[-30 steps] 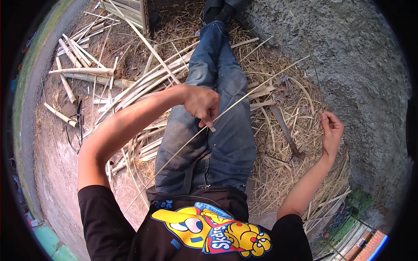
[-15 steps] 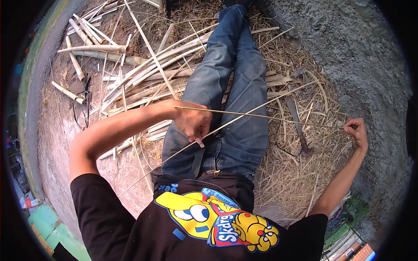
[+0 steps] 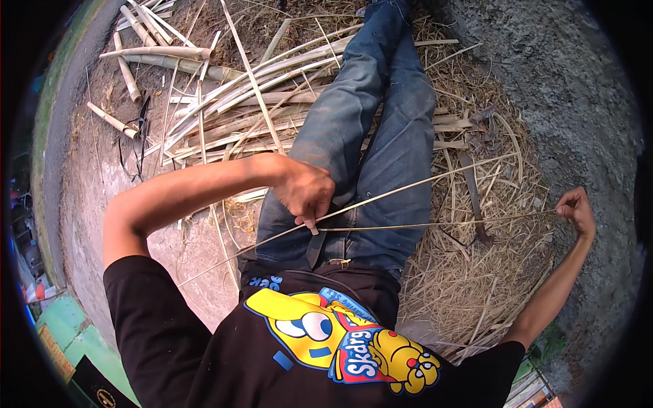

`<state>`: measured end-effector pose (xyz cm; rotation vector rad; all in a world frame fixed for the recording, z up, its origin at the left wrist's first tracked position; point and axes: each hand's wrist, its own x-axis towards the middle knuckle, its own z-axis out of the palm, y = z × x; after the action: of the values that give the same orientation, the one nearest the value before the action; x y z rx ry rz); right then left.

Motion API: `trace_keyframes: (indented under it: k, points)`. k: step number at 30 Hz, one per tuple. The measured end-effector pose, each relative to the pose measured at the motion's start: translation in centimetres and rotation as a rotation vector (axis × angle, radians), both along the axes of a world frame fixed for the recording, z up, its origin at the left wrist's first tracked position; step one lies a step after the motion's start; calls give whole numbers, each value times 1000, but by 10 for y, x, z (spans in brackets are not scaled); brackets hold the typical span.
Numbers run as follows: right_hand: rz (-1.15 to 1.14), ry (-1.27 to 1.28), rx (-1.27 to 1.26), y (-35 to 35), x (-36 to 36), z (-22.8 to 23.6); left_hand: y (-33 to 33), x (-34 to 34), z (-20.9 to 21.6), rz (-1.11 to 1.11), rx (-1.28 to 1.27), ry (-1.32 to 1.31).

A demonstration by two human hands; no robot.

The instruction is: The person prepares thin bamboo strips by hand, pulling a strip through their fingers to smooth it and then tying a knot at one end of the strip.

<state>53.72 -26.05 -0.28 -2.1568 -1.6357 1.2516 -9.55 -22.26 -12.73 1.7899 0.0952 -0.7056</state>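
My left hand (image 3: 307,194) is closed above my lap, fingers bent down and thumb pressed at a thin bamboo strip (image 3: 408,190) that slants from lower left to upper right. Just under that thumb is a narrow dark flat piece (image 3: 314,250); whether it is a blade or a strap I cannot tell. Out at the far right, my right hand (image 3: 575,207) pinches one end of a second thin bamboo strip (image 3: 435,224). This strip runs almost level across my thighs, its other end close below my left fingers.
Split bamboo lengths (image 3: 231,122) lie heaped left of my legs (image 3: 391,136), with cut bamboo poles (image 3: 183,64) farther back. On the right, a long dark tool with a hooked end (image 3: 473,197) rests on shavings (image 3: 469,285) beside a rough grey wall (image 3: 544,88).
The second strip's left end has dropped from above my left wrist to just below my left fingers. My right hand has shifted slightly to the right. My left hand stays closed.
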Motion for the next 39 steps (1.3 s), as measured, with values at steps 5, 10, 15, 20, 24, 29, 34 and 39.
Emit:
trace_keyframes:
  k: [5, 10, 15, 20, 24, 29, 34, 39]
  points:
    - [2, -3, 56, 11, 1, 10, -1, 0, -3, -8, 7, -19]
    - [58, -5, -7, 30, 10, 7, -3, 0, 1, 4, 32, 21]
    - [54, -47, -18, 39, -9, 6, -2, -1, -1, -10, 33, 1]
    - [75, 4, 3, 46, -19, -2, -2, 0, -1, 8, 16, 30]
    - [46, 6, 14, 48, -27, -3, -1, 0, 0, -3, 20, 4]
    - [112, 68, 2, 53, -16, -5, -1, 0, 0, -12, 25, 0]
    - [77, 43, 45, 48, -13, -3, 0, 2, -3, -26, 30, 17]
    - [114, 53, -29, 55, -10, -3, -1, 0, -2, -11, 3, 9]
